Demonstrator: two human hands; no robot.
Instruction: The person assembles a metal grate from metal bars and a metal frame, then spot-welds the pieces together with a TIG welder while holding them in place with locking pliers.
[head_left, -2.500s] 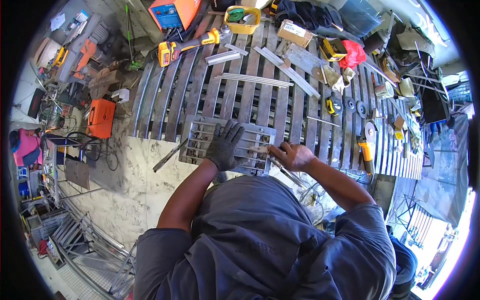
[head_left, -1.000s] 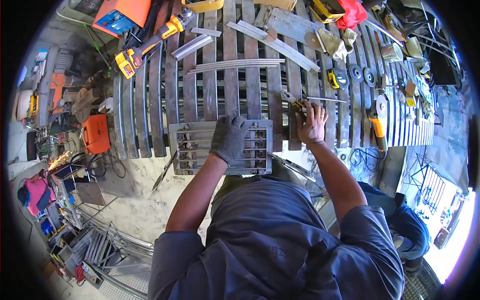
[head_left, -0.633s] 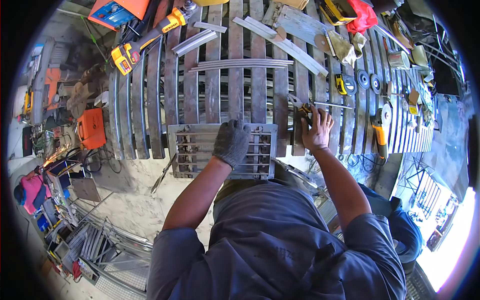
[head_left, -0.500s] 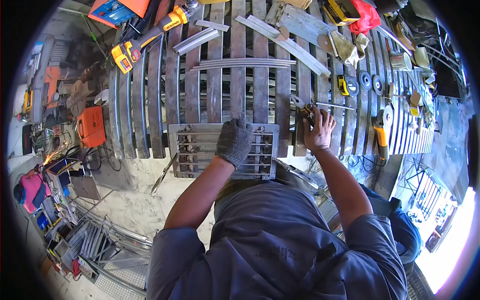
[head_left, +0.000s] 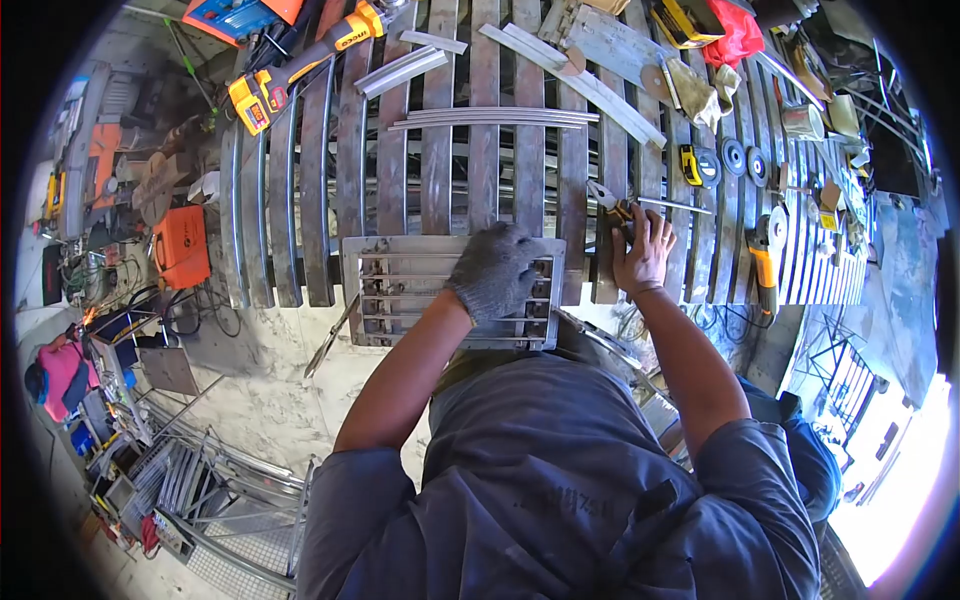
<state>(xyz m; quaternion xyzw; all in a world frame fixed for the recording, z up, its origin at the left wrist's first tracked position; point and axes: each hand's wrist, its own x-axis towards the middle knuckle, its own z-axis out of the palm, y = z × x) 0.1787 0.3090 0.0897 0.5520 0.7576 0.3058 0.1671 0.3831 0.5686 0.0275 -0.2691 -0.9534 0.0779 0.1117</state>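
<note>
My left hand (head_left: 493, 270), in a dark grey knit glove, lies over the right half of a rectangular metal frame (head_left: 352, 290) with several thin crossbars. Its fingers stretch toward the frame's right side, and the palm hides part of the bars. The frame sits at the near edge of the slatted bench, in front of my body. My bare right hand (head_left: 643, 255) is at the bench edge to the right of the frame. Its thumb and fingers close around the dark handles of pliers (head_left: 606, 198), whose jaws point to the upper left.
Thin metal rods (head_left: 495, 117) and flat strips (head_left: 580, 85) lie across the metal slats (head_left: 435, 180). A yellow cordless grinder (head_left: 300, 68) is at the upper left. A tape measure (head_left: 699, 166), grinding discs (head_left: 733, 157) and another grinder (head_left: 767, 262) lie to the right.
My left hand has shifted right across the frame, its fingers now turned to the right. My right hand stays at the pliers. The view has shifted slightly.
</note>
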